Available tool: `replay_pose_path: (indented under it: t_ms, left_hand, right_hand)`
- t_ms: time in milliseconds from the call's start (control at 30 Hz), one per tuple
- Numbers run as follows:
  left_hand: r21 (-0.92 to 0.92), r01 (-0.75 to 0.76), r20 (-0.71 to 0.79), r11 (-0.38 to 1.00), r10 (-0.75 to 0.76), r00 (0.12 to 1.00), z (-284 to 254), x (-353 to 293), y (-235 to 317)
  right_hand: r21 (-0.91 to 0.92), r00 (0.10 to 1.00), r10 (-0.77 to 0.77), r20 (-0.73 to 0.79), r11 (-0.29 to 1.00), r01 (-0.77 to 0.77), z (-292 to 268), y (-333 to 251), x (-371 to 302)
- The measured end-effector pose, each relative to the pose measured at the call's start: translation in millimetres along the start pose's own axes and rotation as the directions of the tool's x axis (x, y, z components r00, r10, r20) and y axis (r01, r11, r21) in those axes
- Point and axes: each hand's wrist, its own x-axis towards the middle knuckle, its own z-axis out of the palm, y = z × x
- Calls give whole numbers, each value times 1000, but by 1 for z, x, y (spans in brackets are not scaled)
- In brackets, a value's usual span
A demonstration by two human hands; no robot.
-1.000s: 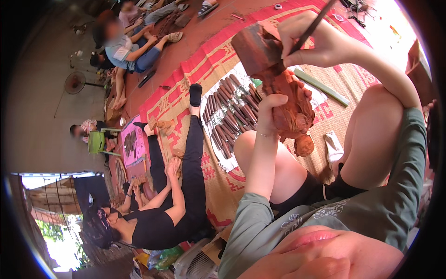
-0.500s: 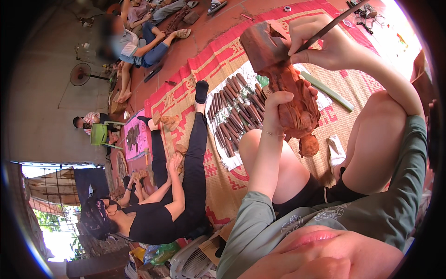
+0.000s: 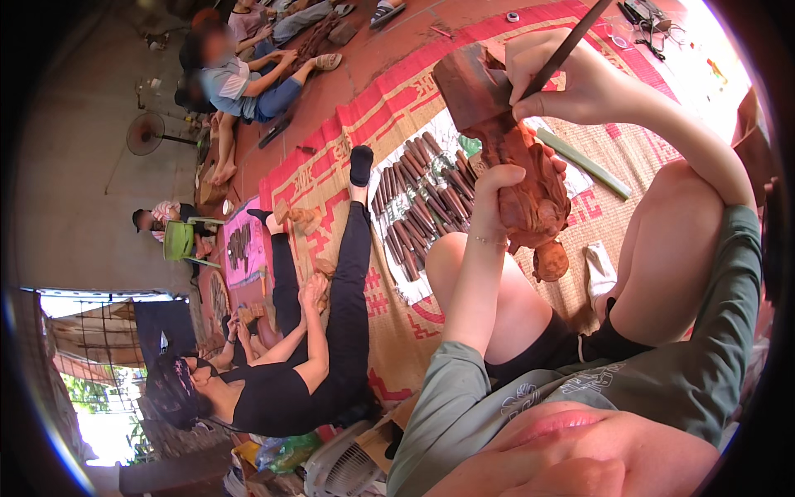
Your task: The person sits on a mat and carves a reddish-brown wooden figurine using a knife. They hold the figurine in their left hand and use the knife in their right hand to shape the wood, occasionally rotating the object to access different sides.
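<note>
A carved reddish-brown wooden figurine [image 3: 537, 199] tilts in front of me, its square block base [image 3: 470, 89] up and its small rounded end down by my knees. Around its middle my left hand [image 3: 502, 184] is closed, with the thumb on the near side and fingertips showing on the far side. My right hand [image 3: 553, 83] pinches a long, dark, thin rod-like tool [image 3: 573, 43] close to the base. The tool's upper end runs out of the picture, and its working tip is hidden at my fingers, so I cannot tell its exact kind.
Several wooden-handled carving tools [image 3: 422, 203] lie in rows on a white cloth over a red-and-tan mat [image 3: 397, 348]. Beside them are a green strip [image 3: 584, 162] and a white cloth-like item [image 3: 600, 269]. A person in black [image 3: 277, 393] sits at left, with others farther back.
My right hand and its tool have shifted slightly left, and the tool stands steeper. The figurine's base has tipped slightly. At upper left, a seated person has moved a little.
</note>
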Motion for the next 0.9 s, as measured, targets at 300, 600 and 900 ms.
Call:
replay_pose_path:
  t_ms: [300,600,900]
  left_hand:
    - [-6,-1,55,1000,1,998,-2,8,-4]
    - [135,-94,24,986,91,996,-10,0,5]
    - [160,-114,63,980,105,992,-11,4,2]
  right_hand:
    - [81,994,31,102,996,-40,-21,-10,2]
    - [86,989,14,146,996,-26,-15,-3,3]
    - [235,990,55,129,968,-84,-14,-6,-2]
